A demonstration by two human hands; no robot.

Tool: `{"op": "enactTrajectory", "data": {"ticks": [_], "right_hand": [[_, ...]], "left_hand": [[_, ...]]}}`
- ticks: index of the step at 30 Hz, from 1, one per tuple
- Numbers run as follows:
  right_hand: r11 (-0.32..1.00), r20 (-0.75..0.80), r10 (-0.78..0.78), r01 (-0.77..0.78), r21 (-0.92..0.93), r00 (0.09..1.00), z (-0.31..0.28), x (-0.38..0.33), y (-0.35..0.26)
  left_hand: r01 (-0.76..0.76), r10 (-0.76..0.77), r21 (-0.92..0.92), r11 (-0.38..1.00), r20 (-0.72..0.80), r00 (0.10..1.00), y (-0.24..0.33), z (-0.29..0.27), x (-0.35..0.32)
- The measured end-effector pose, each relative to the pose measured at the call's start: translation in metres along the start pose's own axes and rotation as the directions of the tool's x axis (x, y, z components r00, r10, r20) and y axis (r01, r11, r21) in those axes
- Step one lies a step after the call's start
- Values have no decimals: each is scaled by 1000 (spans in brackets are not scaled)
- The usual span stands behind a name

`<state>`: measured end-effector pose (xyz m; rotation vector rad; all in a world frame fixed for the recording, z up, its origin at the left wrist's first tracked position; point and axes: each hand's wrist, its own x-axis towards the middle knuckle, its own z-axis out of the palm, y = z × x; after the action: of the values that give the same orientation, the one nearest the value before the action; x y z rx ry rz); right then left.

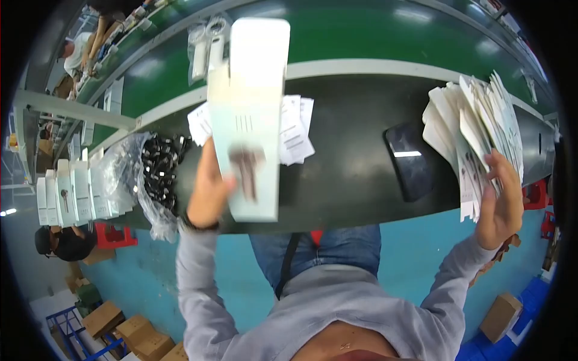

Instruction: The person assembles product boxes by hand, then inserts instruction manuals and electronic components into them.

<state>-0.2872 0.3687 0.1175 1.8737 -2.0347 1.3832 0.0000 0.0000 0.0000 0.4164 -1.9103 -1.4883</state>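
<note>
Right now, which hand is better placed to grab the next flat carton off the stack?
Left. The left hand holds one opened white carton; the right hand grips the stack of flat cartons, so it cannot pick.

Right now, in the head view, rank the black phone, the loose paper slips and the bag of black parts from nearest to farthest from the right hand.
1. Black phone, on the table left of the right hand.
2. Loose paper slips, mid-table.
3. Bag of black parts, far left.
</note>
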Motion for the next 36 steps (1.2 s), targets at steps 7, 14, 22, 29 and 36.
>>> {"op": "enactTrajectory", "data": {"ticks": [7,14,22,29,36], "right_hand": [[657,-299,186,-345,-670,936,-61,-12,40],[413,-186,548,-458,-787,815,-61,-40,103],[495,-197,326,-344,-797,925,-48,-42,90],[381,-250,-106,-193,-904,962,-26,-23,51],[380,-161,-47,-132,-916,986,-38,-18,34]], "left_hand": [[566,-606,-282,774,-70,793,-26,11,214],[226,17,874,430,-258,966,-86,-36,269],[-108,163,763,638,3,987,-2,7,184],[-55,46,638,768,32,998,58,58,99],[-347,226,564,749,275,934,129,93,38]]}}
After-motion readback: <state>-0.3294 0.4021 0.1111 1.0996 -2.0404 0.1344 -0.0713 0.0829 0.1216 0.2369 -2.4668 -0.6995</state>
